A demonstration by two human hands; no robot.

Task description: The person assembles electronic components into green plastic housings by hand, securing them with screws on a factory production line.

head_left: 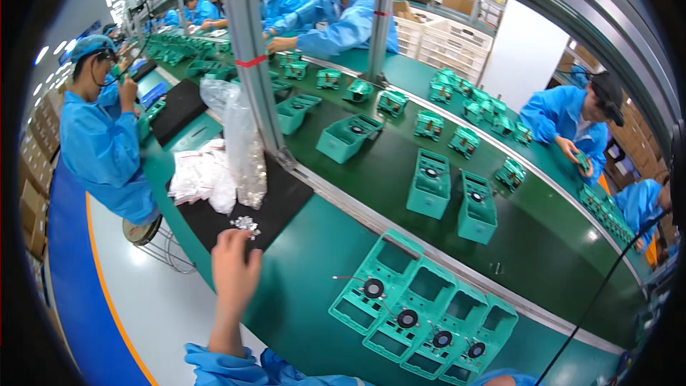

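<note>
My left hand [234, 268] reaches over the near edge of a black mat [286, 204], thumb apart from the fingers and nothing visible in it. Its fingertips are beside a small pile of shiny silvery pieces [245, 224], too small to name. To the right, several green plastic housings [411, 282] lie side by side on the green table, each with a small round black fan [407, 319] and some with thin wires. At the bottom edge only a sliver of my right hand [500, 381] shows beside a blue sleeve; its fingers are hidden.
White packets [196, 175] and a clear plastic bag of small parts [246, 164] lie on the mat. Beyond a metal rail, a dark green conveyor carries green housings [429, 182]. A metal post [250, 57] rises nearby. People in blue work at left [103, 136], far side and right.
</note>
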